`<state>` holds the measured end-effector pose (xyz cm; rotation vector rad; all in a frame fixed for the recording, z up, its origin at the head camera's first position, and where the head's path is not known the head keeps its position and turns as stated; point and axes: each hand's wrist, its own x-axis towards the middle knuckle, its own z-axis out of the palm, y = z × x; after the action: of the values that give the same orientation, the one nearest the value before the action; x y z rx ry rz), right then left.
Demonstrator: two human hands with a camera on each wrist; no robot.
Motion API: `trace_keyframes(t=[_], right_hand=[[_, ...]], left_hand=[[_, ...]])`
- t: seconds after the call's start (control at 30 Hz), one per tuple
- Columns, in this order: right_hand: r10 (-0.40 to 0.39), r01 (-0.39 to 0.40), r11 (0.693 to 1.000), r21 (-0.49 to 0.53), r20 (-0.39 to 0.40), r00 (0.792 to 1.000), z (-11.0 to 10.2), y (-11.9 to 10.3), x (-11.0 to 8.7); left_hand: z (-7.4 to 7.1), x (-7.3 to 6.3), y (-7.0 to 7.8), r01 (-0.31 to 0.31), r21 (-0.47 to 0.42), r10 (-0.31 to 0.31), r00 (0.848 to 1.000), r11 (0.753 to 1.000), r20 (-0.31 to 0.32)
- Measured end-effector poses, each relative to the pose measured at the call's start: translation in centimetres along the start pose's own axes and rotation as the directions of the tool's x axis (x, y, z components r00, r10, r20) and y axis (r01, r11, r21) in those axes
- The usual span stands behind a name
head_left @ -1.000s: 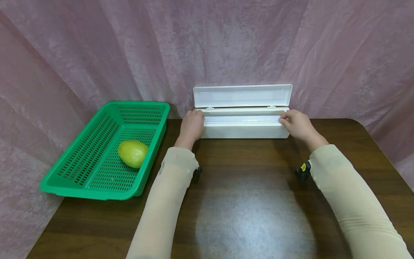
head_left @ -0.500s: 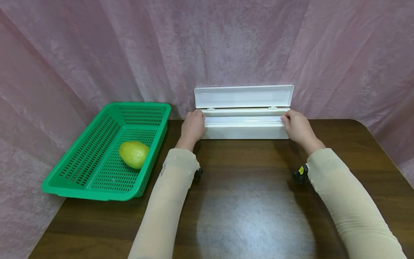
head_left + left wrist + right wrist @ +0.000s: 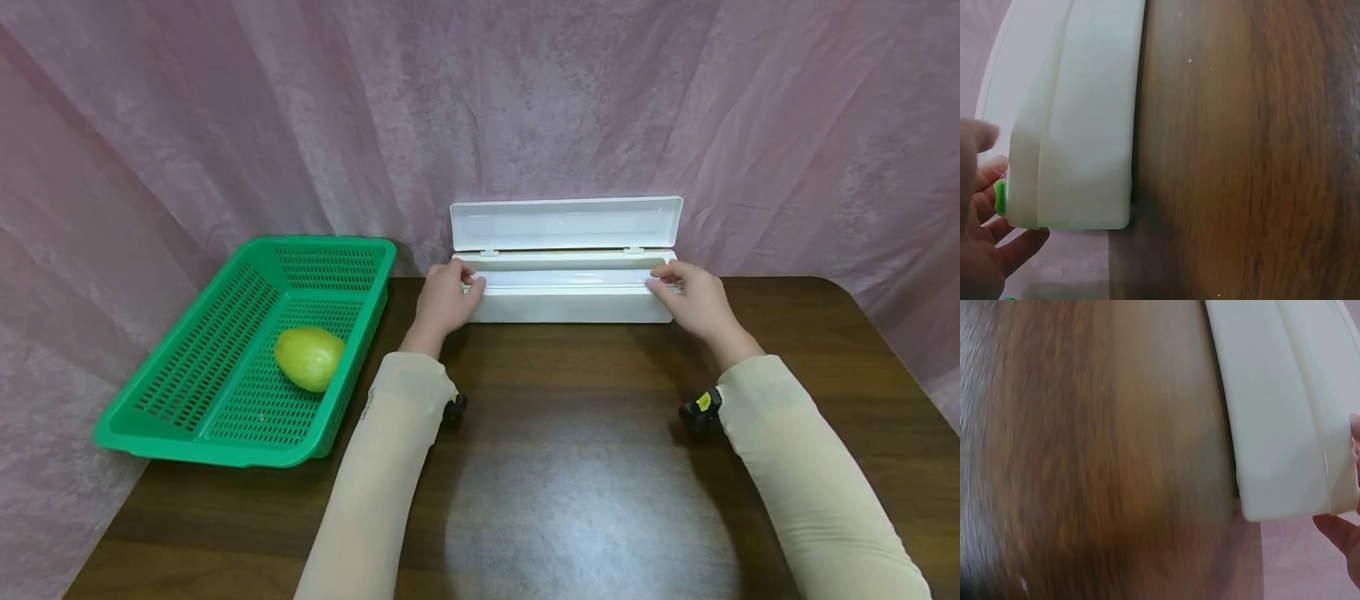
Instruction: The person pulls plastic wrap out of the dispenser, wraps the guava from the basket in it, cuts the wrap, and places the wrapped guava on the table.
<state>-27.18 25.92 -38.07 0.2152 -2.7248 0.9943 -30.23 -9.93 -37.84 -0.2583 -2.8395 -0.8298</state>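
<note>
A long white cling film dispenser box (image 3: 570, 307) stands at the table's far edge. Its lid (image 3: 566, 223) is raised, and a shiny film roll (image 3: 562, 278) lies inside. At the box's left end is my left hand (image 3: 444, 297), thumb apart from the fingers. In the left wrist view its fingers (image 3: 986, 203) are loosely bent beside a small green tab (image 3: 1000, 197) on the box rim. My right hand (image 3: 693, 297) is at the right end, with a gap between thumb and forefinger; one fingertip (image 3: 1333, 528) touches or nearly touches the box's end.
To the left, a green plastic basket (image 3: 217, 450) holds a yellow-green fruit (image 3: 309, 359), whose kind I cannot tell for sure. A dark wooden table (image 3: 585, 400) spreads out before the box. Behind it hangs a pink curtain (image 3: 562, 100).
Both thumbs have come away from their fingers, and the hands' grip at the box ends has loosened. The box, basket and fruit stay where they were.
</note>
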Motion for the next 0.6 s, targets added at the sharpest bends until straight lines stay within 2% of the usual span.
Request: trace_keyframes(t=[0.17,0.3,0.43,0.6], right_hand=[[0.030,-0.030,1.000,0.006,-0.045,0.999,0.35,-0.15,0.16],[0.066,-0.066,0.998,0.014,-0.043,0.997,0.66,-0.09,0.09],[0.071,-0.070,0.997,0.019,-0.064,0.995,0.78,0.10,0.04],[0.089,-0.086,0.996,0.039,-0.071,0.994,0.72,0.23,-0.19]], left_hand=[[-0.11,0.06,0.19,-0.046,0.034,0.047,0.999,0.998,-0.010],[0.07,0.07,0.31,-0.022,0.059,0.024,0.999,0.998,-0.031],[0.32,-0.01,0.25,0.009,0.045,-0.007,0.999,0.999,-0.048],[0.68,-0.12,-0.16,0.012,0.014,-0.011,0.997,1.000,-0.078]])
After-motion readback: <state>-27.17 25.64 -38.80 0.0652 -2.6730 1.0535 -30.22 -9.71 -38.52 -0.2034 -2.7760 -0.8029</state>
